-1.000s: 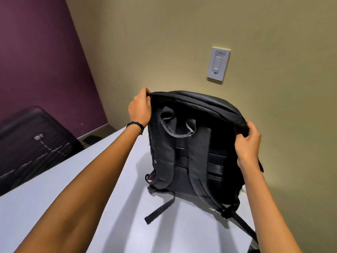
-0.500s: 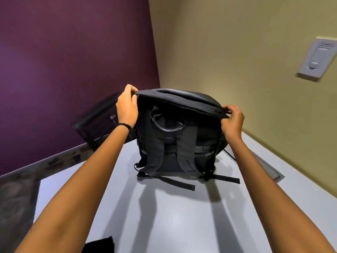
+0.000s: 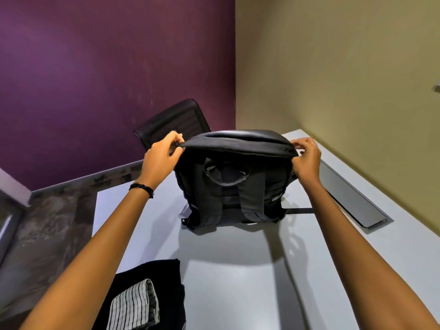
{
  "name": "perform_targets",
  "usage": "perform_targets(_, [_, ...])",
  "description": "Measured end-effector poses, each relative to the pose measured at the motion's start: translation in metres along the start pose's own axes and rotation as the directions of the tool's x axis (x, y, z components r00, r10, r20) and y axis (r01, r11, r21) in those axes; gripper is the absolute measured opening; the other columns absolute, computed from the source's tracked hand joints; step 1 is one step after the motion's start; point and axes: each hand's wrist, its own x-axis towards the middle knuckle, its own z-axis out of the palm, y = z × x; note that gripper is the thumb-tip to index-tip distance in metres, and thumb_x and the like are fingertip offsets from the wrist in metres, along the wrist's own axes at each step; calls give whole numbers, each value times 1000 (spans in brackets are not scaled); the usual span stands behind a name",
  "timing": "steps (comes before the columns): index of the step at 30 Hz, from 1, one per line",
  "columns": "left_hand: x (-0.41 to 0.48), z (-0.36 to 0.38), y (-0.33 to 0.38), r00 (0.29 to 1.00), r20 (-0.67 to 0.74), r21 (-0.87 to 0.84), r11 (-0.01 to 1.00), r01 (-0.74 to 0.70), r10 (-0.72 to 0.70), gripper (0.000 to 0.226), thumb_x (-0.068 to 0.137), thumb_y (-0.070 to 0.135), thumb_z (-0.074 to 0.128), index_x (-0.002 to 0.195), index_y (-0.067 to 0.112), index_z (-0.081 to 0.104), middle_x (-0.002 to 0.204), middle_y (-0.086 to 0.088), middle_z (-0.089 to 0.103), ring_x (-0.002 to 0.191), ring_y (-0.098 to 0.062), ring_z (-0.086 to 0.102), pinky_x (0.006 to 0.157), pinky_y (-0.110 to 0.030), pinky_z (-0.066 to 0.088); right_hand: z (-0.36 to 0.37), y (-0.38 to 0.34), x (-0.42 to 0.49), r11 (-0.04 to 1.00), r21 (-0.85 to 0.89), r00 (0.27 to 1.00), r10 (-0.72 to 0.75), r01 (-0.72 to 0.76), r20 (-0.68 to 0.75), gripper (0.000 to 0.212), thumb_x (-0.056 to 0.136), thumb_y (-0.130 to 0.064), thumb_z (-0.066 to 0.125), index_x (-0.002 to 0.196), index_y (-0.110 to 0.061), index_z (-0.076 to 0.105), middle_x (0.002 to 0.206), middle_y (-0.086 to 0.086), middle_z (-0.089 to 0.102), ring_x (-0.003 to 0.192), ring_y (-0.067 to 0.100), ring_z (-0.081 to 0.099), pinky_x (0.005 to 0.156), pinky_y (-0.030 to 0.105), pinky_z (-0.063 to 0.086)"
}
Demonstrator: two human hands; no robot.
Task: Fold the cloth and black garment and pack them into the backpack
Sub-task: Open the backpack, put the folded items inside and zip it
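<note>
A: Grip?
B: My left hand [image 3: 162,155] and right hand [image 3: 307,158] each pinch a top corner of the backpack [image 3: 234,177], same hold as before.
A: Where's it?
B: Upright on the table [image 3: 238,282], straps facing me.
A: Changes?
B: View dropped; striped cloth [image 3: 135,306] on the folded black garment [image 3: 164,277] now shows near me. Chair [image 3: 173,122] behind.

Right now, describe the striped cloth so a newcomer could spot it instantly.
Start at the pale table where the black backpack stands upright, held at its top corners by the left hand and right hand. Come to the near left edge: a folded black garment lies there. The striped cloth sits folded on top of it, the only white, dark-lined thing among black items.
</note>
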Motion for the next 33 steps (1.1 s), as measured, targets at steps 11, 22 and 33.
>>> perform_targets(11, [-67, -1, 7, 861, 473, -188, 976, -107, 185, 30, 81, 25, 72, 94, 24, 45, 139, 11, 40, 131, -13, 37, 101, -35, 40, -50, 28, -76, 1000, -10, 1000, 14, -14, 0, 43, 69, 24, 46, 99, 3, 67, 104, 19, 59, 85, 24, 60, 65, 9, 41])
perform_targets(22, [-148, 32, 24, 689, 623, -169, 924, -344, 370, 86, 83, 29, 70, 149, 31, 14, 157, 5, 14, 144, -8, 15, 117, -29, 16, -81, 66, -158, 950, -23, 946, 313, -312, 90, 45, 82, 13, 44, 124, -5, 48, 113, 20, 54, 90, 32, 54, 72, 43, 48])
perform_targets(33, [-245, 89, 16, 540, 717, -237, 883, -406, 441, 73, 86, -3, 45, 148, 29, 23, 156, 11, 15, 143, -5, 18, 120, -33, 9, -111, 111, -252, 633, 192, 654, 664, -750, 363, 34, 92, 9, 43, 123, 0, 52, 95, 15, 66, 70, 15, 61, 47, 16, 52])
